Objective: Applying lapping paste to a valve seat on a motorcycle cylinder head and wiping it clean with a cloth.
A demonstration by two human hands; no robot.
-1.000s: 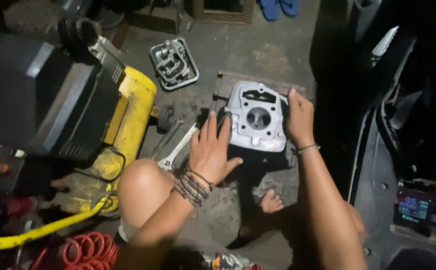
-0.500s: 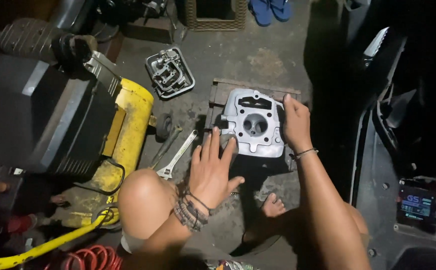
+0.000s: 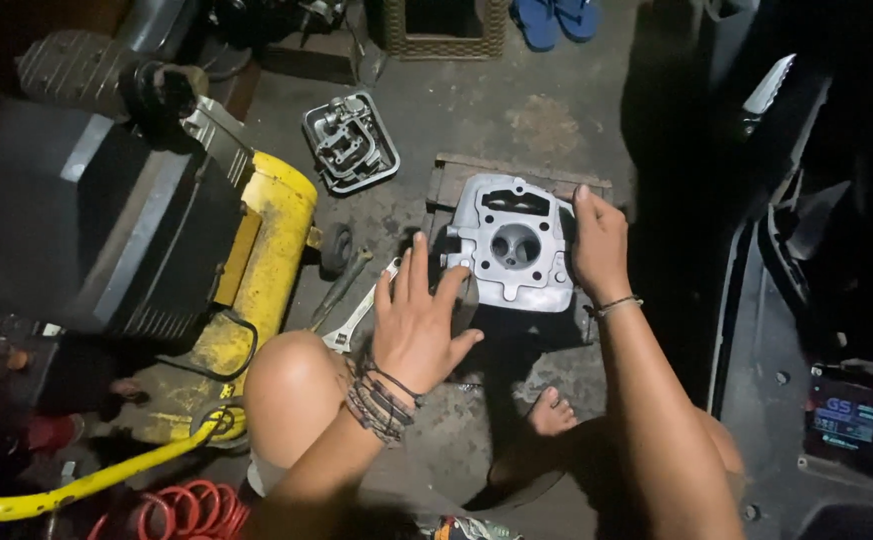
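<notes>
The engine cylinder head (image 3: 514, 255) is lying face-up at upper centre of the frame, on a wooden board (image 3: 457, 172). The right hand (image 3: 598, 245) is gripping its right edge, fingers wrapped. The left hand (image 3: 420, 318) is resting spread flat against its left side, pinching nothing. Steadying it well probably means pressing evenly from both sides, keeping fingers off the machined face.

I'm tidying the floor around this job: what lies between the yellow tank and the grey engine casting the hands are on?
In the head view, a wrench and a dark rod-like tool lie on the concrete between the yellow tank and the engine casting.
</notes>
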